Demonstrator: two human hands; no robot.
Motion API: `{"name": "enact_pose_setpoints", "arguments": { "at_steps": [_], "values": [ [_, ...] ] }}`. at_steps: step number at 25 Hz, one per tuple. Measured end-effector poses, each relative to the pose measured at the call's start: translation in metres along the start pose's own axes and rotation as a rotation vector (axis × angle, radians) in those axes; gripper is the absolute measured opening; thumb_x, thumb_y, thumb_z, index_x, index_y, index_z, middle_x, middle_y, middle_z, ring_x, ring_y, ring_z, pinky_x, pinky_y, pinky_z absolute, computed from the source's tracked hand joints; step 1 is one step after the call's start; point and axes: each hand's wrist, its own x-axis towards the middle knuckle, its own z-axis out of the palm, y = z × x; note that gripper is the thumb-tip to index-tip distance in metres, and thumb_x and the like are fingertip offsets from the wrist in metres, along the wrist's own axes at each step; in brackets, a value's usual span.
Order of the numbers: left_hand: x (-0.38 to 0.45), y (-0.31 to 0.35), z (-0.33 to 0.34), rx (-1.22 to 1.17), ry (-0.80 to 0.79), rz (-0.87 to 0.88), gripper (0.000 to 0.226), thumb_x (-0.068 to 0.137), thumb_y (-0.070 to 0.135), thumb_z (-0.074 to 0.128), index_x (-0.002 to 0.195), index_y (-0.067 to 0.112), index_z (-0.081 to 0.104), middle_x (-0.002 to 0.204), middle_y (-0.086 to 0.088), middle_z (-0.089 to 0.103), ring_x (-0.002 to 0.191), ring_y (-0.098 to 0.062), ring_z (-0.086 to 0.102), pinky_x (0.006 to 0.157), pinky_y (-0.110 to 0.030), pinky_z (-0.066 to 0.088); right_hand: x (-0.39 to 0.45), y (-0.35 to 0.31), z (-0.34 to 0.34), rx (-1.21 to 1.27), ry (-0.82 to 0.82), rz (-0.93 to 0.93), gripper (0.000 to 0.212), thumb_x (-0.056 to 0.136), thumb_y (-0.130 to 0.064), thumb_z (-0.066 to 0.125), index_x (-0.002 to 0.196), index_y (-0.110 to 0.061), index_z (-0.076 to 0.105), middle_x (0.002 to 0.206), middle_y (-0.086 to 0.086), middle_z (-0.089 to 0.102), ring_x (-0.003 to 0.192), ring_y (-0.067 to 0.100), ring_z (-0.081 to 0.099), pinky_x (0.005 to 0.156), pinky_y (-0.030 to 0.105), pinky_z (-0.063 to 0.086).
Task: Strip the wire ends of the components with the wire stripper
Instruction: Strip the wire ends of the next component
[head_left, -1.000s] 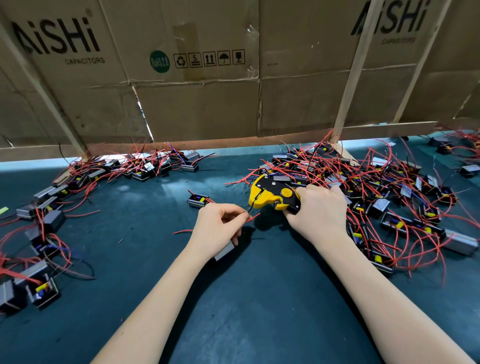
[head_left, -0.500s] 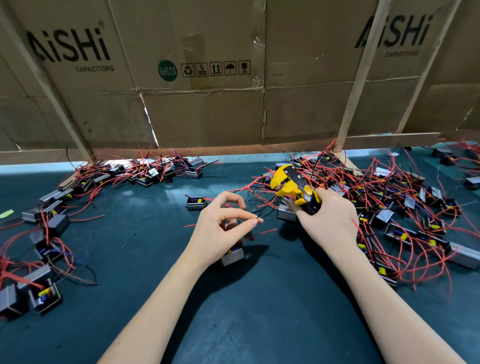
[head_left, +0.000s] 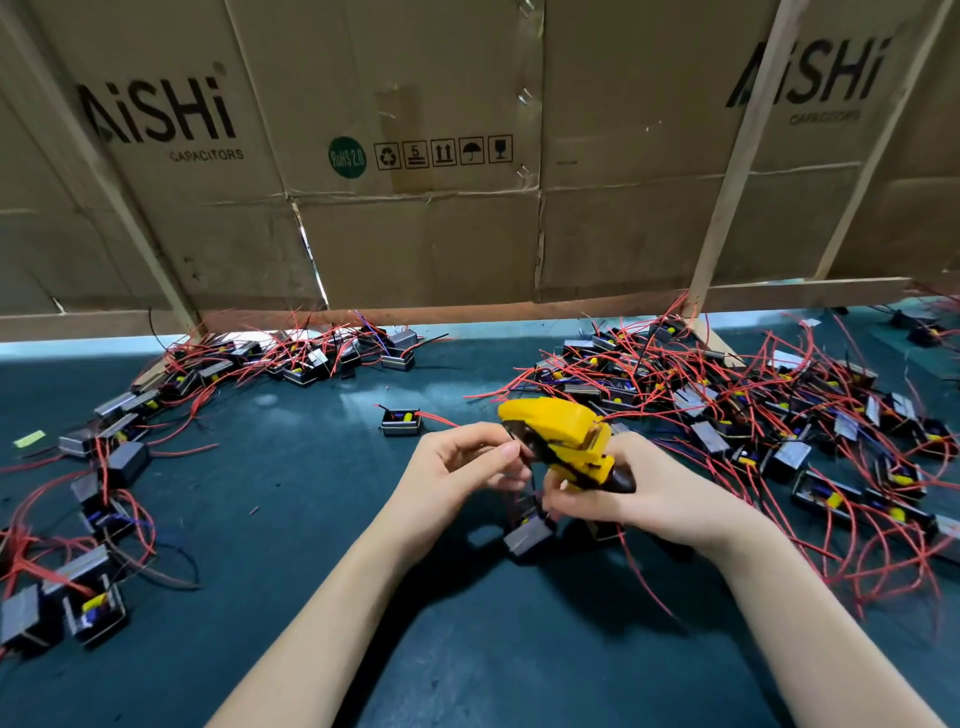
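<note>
Two bare hands meet over the middle of the dark green tabletop (head_left: 311, 519); the right hand (head_left: 639, 493) wraps its grip firmly round the dark handles of a yellow and black plastic wire stripper (head_left: 563, 441), whose yellow head points up and to the left, while the left hand (head_left: 457, 467) pinches a thin dark wire end (head_left: 519, 452) between thumb and fingertips right at the mouth of the tool, its grip closed on that wire. Just below the two hands sits a small grey box-shaped component (head_left: 530, 535), resting on the tabletop close under the stripper, with a dark lead rising from it toward the fingers; whether that lead is the one being pinched is hard to tell through the blur. One lone black open-topped component with a yellow part inside (head_left: 400, 421) lies beyond the left hand, apart from the rest. To the right spreads a big tangled heap of black components with red wires (head_left: 753, 426), reaching almost to the right wrist. A looser row of similar components with red wires (head_left: 291, 358) runs along the far left, curving down the left edge toward a cluster of grey and black components (head_left: 78, 597). Behind everything stands a wall of brown cardboard sheets printed "AiSHi CAPACITORS" (head_left: 415, 234), braced by pale wooden slats (head_left: 727, 208)
</note>
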Motion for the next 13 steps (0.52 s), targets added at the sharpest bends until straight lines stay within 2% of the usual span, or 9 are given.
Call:
{"name": "enact_pose_setpoints", "arguments": {
  "at_steps": [2, 5, 8, 10, 12, 13],
  "values": [
    [0.001, -0.002, 0.000, -0.064, 0.019, -0.012, 0.027, 0.081, 0.026, 0.070, 0.092, 0.001, 0.071, 0.089, -0.012, 0.072, 0.083, -0.021, 0.071, 0.076, -0.028, 0.056, 0.001, -0.003, 0.003, 0.052, -0.028, -0.002, 0.025, 0.081, -0.038, 0.071, 0.085, -0.014, 0.070, 0.082, 0.008, 0.067, 0.079, 0.009, 0.059, 0.077, 0.025, 0.045],
    [0.001, -0.003, -0.001, -0.037, -0.031, 0.009, 0.021, 0.086, 0.025, 0.067, 0.098, 0.010, 0.076, 0.097, -0.014, 0.074, 0.091, -0.024, 0.070, 0.082, -0.033, 0.056, 0.001, -0.005, 0.001, 0.103, -0.003, 0.037, 0.030, 0.081, -0.044, 0.068, 0.088, -0.016, 0.074, 0.076, 0.002, 0.069, 0.074, 0.012, 0.060, 0.072, 0.024, 0.044],
    [0.001, 0.003, -0.006, 0.077, -0.009, 0.083, 0.023, 0.087, 0.025, 0.066, 0.106, 0.016, 0.075, 0.108, -0.009, 0.074, 0.098, -0.020, 0.069, 0.082, -0.026, 0.053, -0.001, 0.000, -0.004, 0.101, 0.062, 0.065, 0.029, 0.082, -0.047, 0.069, 0.085, -0.020, 0.075, 0.076, -0.005, 0.068, 0.072, 0.008, 0.057, 0.068, 0.020, 0.044],
    [0.001, 0.008, -0.014, 0.165, 0.094, 0.123, 0.023, 0.084, 0.028, 0.066, 0.103, 0.022, 0.076, 0.106, -0.003, 0.074, 0.092, -0.014, 0.068, 0.076, -0.018, 0.049, -0.002, 0.009, -0.014, -0.152, 0.184, 0.127, 0.042, 0.074, -0.060, 0.069, 0.080, -0.019, 0.072, 0.069, -0.006, 0.064, 0.069, 0.005, 0.053, 0.067, 0.023, 0.043],
    [0.001, 0.011, -0.022, 0.186, 0.256, 0.132, 0.017, 0.081, 0.025, 0.066, 0.095, 0.026, 0.077, 0.098, 0.003, 0.075, 0.084, -0.010, 0.065, 0.071, -0.015, 0.046, -0.001, 0.023, -0.027, -0.660, 0.293, 0.288, 0.043, 0.074, -0.064, 0.064, 0.073, -0.021, 0.063, 0.066, -0.003, 0.060, 0.072, 0.012, 0.058, 0.069, 0.031, 0.043],
    [0.001, 0.011, -0.025, 0.191, 0.337, 0.133, 0.017, 0.082, 0.019, 0.065, 0.092, 0.026, 0.076, 0.095, 0.005, 0.075, 0.082, -0.009, 0.064, 0.070, -0.015, 0.045, 0.000, 0.029, -0.030, -0.906, 0.333, 0.409, 0.040, 0.077, -0.065, 0.061, 0.072, -0.025, 0.058, 0.069, -0.004, 0.059, 0.080, 0.017, 0.062, 0.073, 0.032, 0.043]
  ]
}}
